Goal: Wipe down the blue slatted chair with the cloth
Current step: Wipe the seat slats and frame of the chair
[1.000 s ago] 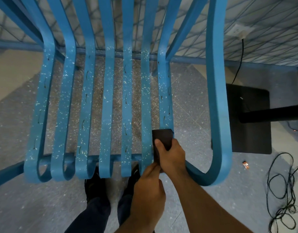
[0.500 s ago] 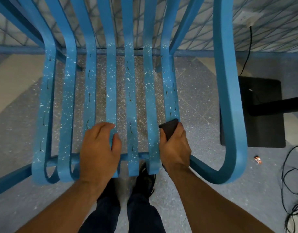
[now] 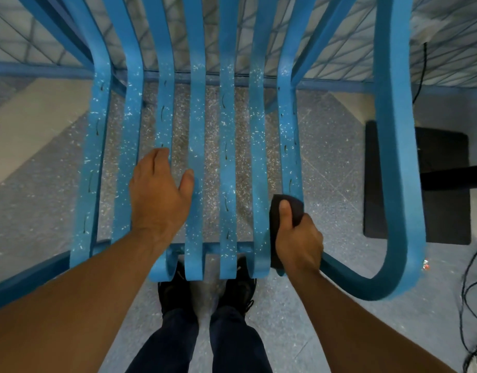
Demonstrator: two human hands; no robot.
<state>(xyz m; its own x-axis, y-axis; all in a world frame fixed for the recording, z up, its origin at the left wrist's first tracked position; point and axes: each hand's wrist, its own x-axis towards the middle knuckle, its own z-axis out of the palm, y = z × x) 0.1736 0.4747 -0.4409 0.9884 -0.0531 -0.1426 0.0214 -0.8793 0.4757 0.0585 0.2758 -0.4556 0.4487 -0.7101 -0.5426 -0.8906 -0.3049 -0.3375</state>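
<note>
The blue slatted chair [image 3: 226, 146] fills the view from above, its seat slats speckled with white flecks. My right hand [image 3: 296, 238] grips a dark cloth [image 3: 293, 208] wrapped over the rightmost seat slat, near its front curl, thumb on top. My left hand [image 3: 159, 192] rests on two slats left of the middle, fingers straight and thumb spread; the fingertips reach past the slat edge.
The thick blue armrest [image 3: 393, 157] loops round on the right. A black mat [image 3: 442, 189] and a dark pole lie beyond it, with loose cables [image 3: 474, 292] on the floor at far right. My shoes [image 3: 207, 289] stand under the seat's front edge.
My left hand left the cloth, moved left and came down on the middle slats. My right hand keeps the cloth on the rightmost slat and has slid a little along it.
</note>
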